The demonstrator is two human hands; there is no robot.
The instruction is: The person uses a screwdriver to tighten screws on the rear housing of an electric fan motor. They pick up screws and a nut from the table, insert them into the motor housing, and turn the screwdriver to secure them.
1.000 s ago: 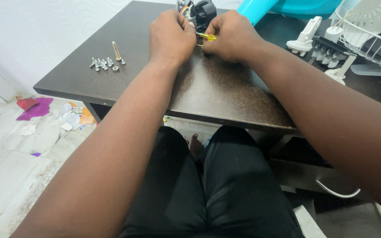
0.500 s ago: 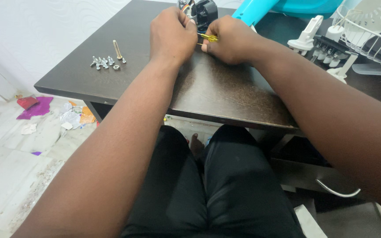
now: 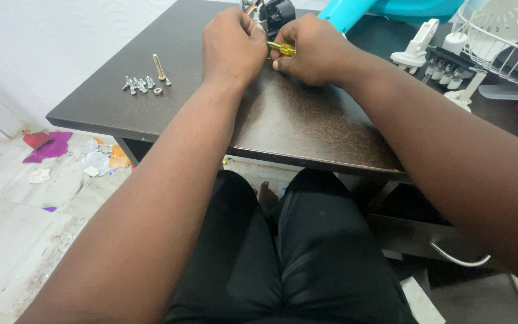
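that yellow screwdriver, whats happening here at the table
A seated person works at a dark table. The right hand grips a small yellow-handled screwdriver, its tip toward a black part that the left hand steadies. A cluster of loose screws lies off to the left, untouched.

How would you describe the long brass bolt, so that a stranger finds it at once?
Look at the dark table, toward its far left part, left of the left hand. A small heap of silver screws lies there. The bolt lies at the heap's right edge: it alone is brass-coloured and far longer than the screws.
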